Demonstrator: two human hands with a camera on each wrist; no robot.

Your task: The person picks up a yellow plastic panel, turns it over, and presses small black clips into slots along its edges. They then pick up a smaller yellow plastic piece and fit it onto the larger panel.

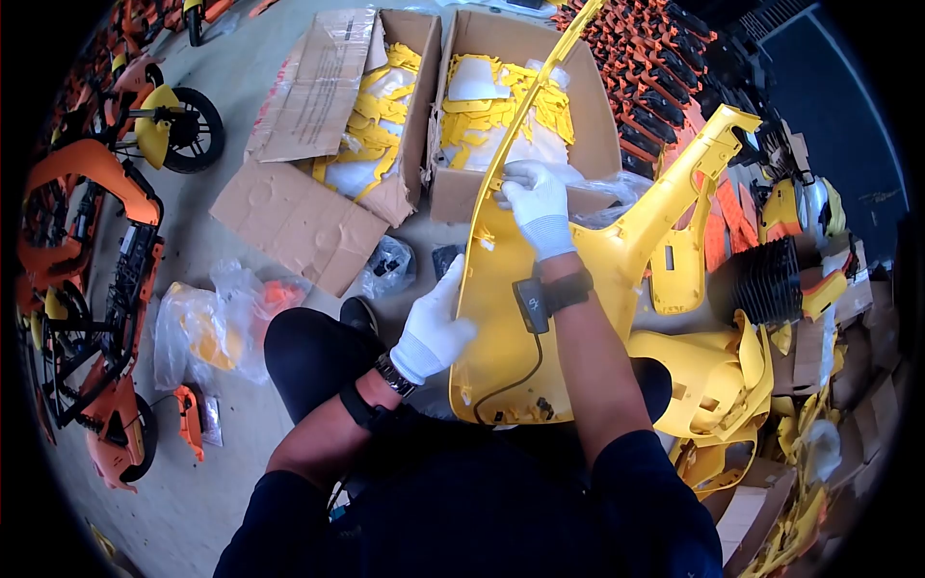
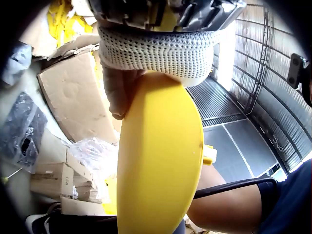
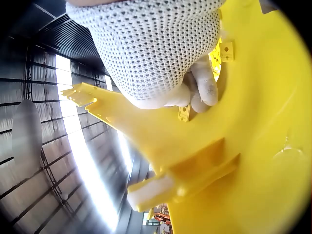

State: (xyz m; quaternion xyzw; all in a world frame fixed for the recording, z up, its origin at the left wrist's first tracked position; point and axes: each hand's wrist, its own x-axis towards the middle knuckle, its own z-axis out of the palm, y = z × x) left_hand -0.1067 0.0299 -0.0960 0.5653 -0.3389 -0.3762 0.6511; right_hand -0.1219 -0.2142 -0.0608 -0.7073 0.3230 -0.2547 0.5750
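We have a large yellow panel (image 1: 506,332) upright across our lap, its hollow inner side facing us, with one long thin strip rising past the boxes and a broad arm reaching up to the right. Beyond it two open cardboard boxes, the left box (image 1: 299,101) and the right box (image 1: 462,197), sit side by side on the floor, both holding yellow pieces. Over on the left stands an orange bike frame (image 1: 82,169), with a black wheel (image 1: 197,130) above and beside it. Curved yellow parts (image 1: 689,371) lie to the right of our knee. A clear plastic bag (image 1: 231,318) rests on the floor to the left.

Our gloved left hand (image 1: 434,328) grips the panel's left edge, fingers on the outer side and thumb on the inner. Our gloved right hand (image 1: 540,207) is higher up, at the inner side near that same edge, its fingers bent beside a small tab (image 3: 184,113); we cannot tell whether they pinch anything. A small black box (image 1: 531,305) is strapped to our right wrist.
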